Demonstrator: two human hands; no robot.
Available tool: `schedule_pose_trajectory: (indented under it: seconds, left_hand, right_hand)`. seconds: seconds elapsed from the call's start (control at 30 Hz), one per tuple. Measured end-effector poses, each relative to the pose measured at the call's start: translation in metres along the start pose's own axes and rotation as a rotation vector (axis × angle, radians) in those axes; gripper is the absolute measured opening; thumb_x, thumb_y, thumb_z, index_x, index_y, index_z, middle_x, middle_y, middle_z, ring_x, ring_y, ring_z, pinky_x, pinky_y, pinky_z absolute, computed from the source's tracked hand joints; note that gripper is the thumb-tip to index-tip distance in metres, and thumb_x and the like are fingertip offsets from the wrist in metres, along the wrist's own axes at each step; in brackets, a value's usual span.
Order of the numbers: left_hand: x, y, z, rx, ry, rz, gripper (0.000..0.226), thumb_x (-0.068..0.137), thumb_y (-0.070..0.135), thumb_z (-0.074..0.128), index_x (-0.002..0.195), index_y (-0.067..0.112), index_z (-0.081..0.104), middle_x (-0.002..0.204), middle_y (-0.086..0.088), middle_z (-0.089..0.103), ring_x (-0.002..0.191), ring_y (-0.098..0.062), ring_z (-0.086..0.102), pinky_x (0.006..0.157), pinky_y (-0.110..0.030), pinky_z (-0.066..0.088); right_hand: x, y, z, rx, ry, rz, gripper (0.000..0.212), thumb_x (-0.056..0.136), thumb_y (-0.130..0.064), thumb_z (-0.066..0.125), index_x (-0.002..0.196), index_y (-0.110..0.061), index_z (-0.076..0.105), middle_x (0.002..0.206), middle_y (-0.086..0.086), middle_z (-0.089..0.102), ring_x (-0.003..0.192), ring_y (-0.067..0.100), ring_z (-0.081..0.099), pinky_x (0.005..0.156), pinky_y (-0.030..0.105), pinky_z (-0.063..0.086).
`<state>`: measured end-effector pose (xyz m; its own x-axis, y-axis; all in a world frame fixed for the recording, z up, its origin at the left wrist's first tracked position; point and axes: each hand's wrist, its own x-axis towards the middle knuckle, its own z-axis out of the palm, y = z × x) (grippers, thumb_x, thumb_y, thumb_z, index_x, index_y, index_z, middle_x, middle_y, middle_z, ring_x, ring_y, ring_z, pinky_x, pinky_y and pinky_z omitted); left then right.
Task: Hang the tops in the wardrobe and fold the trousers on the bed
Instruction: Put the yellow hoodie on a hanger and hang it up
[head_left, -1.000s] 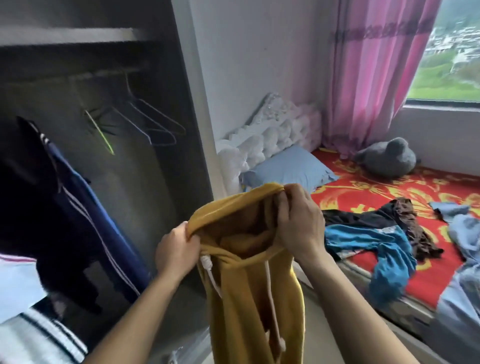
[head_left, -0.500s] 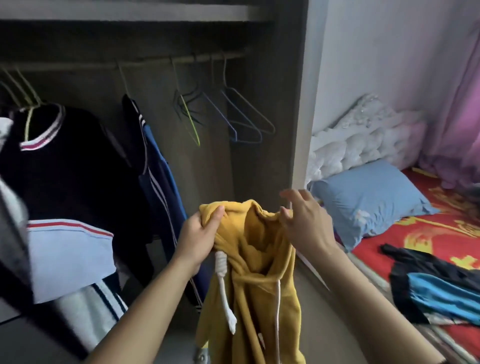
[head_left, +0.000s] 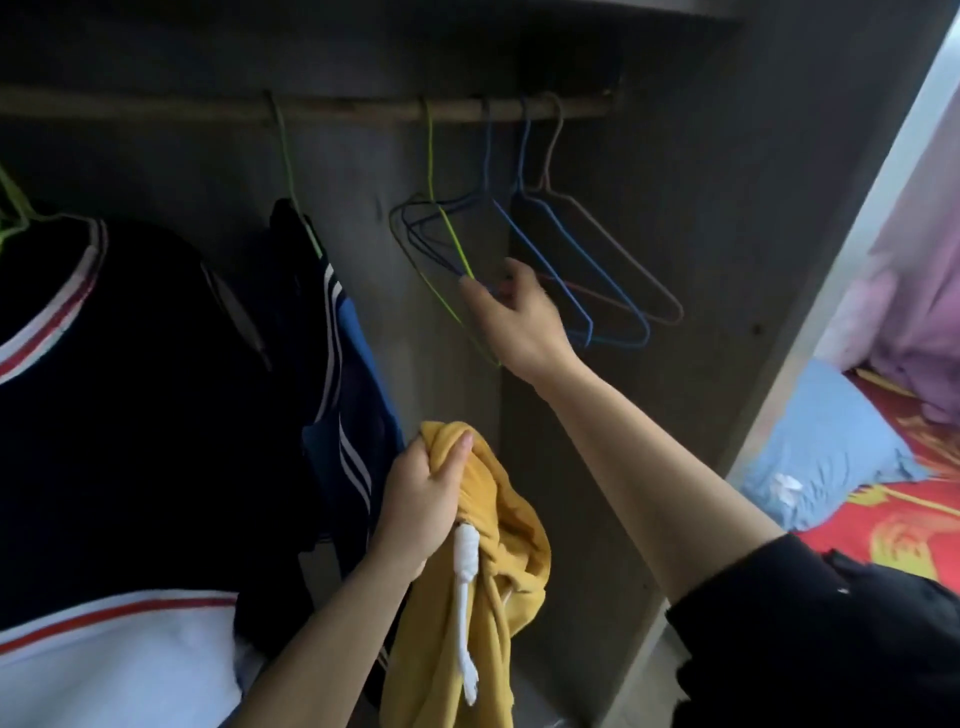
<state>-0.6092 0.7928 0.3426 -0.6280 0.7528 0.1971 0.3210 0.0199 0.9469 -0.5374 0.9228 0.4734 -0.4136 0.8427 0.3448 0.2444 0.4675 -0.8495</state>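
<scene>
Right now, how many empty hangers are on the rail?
4, bunched at the rail's right end: yellow-green hanger by the right hand, two blue hangers, pink hanger rightmost. They overlap; another may hide.

No legible text or labels anywhere

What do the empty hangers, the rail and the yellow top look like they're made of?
Empty hangers: thin wire, probably metal with coloured coating, judging by the slim bent outlines. Rail: likely bare wood or bamboo, matt brown and uneven. Yellow top: soft matt knit, perhaps cotton fleece; it bunches into thick folds in the left hand.
</scene>
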Motion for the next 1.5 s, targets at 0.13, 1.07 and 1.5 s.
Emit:
schedule_pose_trajectory:
  seconds: [0.13, 1.07, 1.5]
  left_hand:
    - [0.016, -0.01, -0.009, 0.009, 0.04, -0.043, 0.028, 0.092, 0.053, 0.055, 0.093, 0.026, 0.063, 0.084, 0.003, 0.069, 0.074, -0.003, 0.066, 0.072, -0.027, 0.057]
    - [-0.034, -0.006, 0.07, 0.068, -0.037, -0.118, 0.029, 0.09, 0.058, 0.057, 0.099, 0.031, 0.063, 0.095, 0.01, 0.067, 0.087, -0.004, 0.064, 0.067, -0.018, 0.048]
    - [-0.037, -0.016, 0.104, 0.916, -0.036, 0.201, 0.036, 0.097, 0.053, 0.046, 0.096, 0.02, 0.061, 0.098, -0.012, 0.07, 0.091, -0.039, 0.063, 0.068, -0.037, 0.047]
  right_hand:
    - [0.026, 0.011, 0.002, -0.359, 0.371, -0.088, 0.055, 0.101, -0.048, 0.043, 0.146, -0.016, 0.043, 0.149, 0.011, 0.04, 0.138, 0.031, 0.032, 0.112, 0.046, 0.024]
    - [-0.185, 0.213, -0.093, 0.238, 0.319, 0.165, 0.044, 0.087, -0.064, 0.055, 0.116, -0.032, 0.06, 0.072, -0.01, 0.062, 0.066, 0.01, 0.061, 0.06, 0.025, 0.053]
    - [-0.312, 0.212, -0.183, -0.148, 0.203, 0.045, 0.033, 0.1, -0.039, 0.052, 0.084, -0.025, 0.077, 0.066, -0.044, 0.058, 0.056, -0.014, 0.058, 0.051, 0.003, 0.036]
